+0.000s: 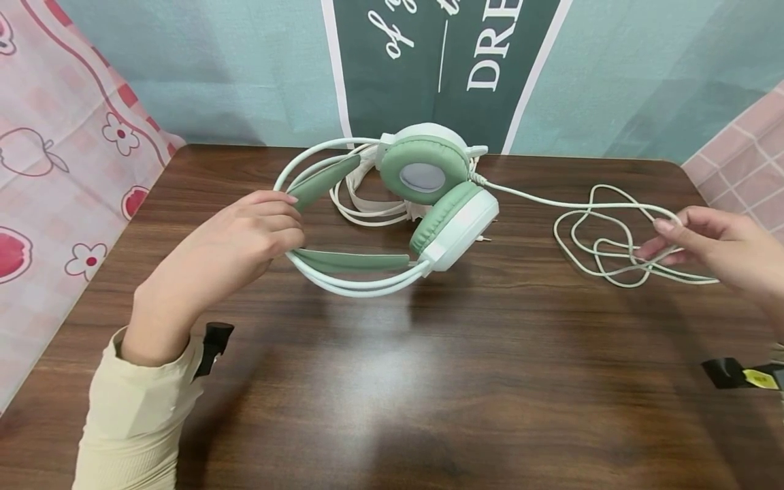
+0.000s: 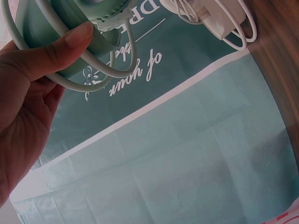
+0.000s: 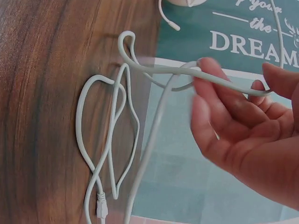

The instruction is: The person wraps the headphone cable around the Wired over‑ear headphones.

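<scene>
In the head view, my left hand [image 1: 235,235] grips the headband of a pair of white and green headphones [image 1: 454,228]. The headband's bend is in my fingers, and both padded ear cups point to the right, held over the table. From the ear cups a pale cable [image 1: 551,202] runs right to my right hand [image 1: 716,241], which pinches it between thumb and fingers. Loose loops of that cable hang and lie around the fingers. A pale plug [image 3: 102,205] shows beside the loops in the right wrist view. The left wrist view shows my thumb pressed over the headband [image 2: 65,35].
Behind the headphones lies a second bundle of white cable [image 1: 367,211] with a white block [image 2: 222,21], partly hidden. A small jack [image 1: 484,239] shows by the lower ear cup. A lettered cloth [image 1: 422,75] covers the back, beyond the brown table [image 1: 380,408]. Patterned cloth [image 1: 61,170] borders the left.
</scene>
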The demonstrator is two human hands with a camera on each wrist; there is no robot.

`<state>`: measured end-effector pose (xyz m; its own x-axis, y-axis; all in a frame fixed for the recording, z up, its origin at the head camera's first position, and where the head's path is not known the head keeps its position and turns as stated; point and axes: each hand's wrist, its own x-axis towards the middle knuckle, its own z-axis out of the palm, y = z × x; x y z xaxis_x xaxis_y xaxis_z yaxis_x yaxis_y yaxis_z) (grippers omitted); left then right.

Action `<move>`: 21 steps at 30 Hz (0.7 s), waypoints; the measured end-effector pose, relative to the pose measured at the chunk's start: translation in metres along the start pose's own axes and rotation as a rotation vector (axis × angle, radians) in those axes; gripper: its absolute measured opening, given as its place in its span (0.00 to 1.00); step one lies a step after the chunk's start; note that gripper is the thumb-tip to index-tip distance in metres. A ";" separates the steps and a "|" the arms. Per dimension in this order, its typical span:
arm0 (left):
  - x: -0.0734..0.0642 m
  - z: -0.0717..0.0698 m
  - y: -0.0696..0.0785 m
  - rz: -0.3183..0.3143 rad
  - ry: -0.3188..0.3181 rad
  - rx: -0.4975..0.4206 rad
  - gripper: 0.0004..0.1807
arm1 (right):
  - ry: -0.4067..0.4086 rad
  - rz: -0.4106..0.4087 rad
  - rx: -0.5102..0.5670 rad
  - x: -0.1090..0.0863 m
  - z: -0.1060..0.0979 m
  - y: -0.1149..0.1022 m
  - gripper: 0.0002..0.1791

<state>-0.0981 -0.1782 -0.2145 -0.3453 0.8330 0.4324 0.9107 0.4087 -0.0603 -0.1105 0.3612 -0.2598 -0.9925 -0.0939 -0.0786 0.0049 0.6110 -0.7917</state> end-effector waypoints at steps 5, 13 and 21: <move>-0.003 -0.001 -0.001 -0.002 -0.003 0.003 0.17 | -0.038 0.002 -0.154 -0.004 -0.004 0.006 0.06; -0.010 -0.003 -0.002 0.012 0.009 -0.003 0.18 | -0.151 -0.110 -0.128 -0.010 -0.010 0.024 0.07; -0.010 -0.002 0.002 0.000 0.011 0.015 0.16 | -0.054 -0.311 0.037 -0.008 -0.006 0.017 0.12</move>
<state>-0.0927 -0.1864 -0.2173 -0.3428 0.8290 0.4419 0.9071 0.4144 -0.0738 -0.1032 0.3765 -0.2688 -0.9391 -0.3140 0.1397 -0.2926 0.5171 -0.8043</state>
